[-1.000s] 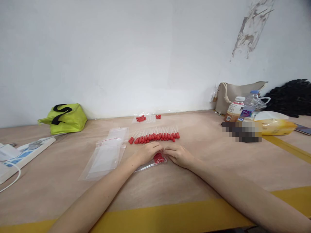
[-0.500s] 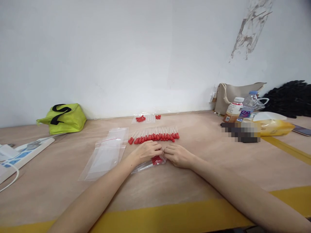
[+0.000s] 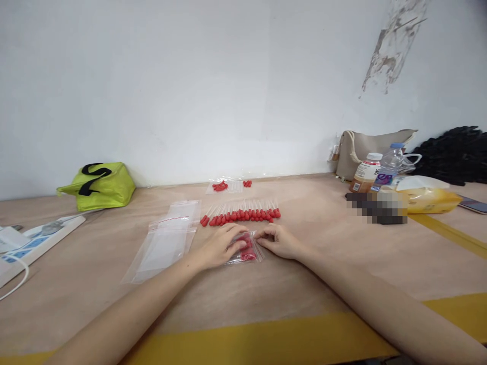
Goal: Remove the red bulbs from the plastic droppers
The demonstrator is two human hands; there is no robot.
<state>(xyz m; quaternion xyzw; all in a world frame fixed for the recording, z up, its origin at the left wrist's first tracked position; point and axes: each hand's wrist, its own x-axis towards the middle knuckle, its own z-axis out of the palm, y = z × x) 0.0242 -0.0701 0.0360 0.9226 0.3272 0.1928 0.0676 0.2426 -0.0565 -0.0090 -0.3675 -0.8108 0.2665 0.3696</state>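
Note:
A clear plastic bag [image 3: 248, 256] with red bulb-ended pieces inside lies flat on the table between my hands. My left hand [image 3: 222, 246] rests over its left part and grips it, thumb and fingers on the plastic. At the bag's right edge, my right hand [image 3: 278, 242] has its thumb and forefinger closed on the plastic. Just beyond the hands, a row of thin clear stems with red bulb ends [image 3: 245, 215], like droppers, lies side by side. Flat clear zip bags [image 3: 165, 243] lie to the left of my left hand.
Near the wall lie more red-ended pieces [image 3: 220, 186] in clear plastic. A lime-green bag [image 3: 106, 187] and a white power strip [image 3: 38, 243] are at left. At right stand bottles [image 3: 366, 172], a beige bag [image 3: 376, 144] and a yellow packet [image 3: 433, 197]. Yellow tape [image 3: 266, 337] runs along the front edge.
The filled bag has turned and shows more of its red contents. My left hand has shifted slightly left and nearer, uncovering the bag; my right hand has tilted, its fingers curling at the edge.

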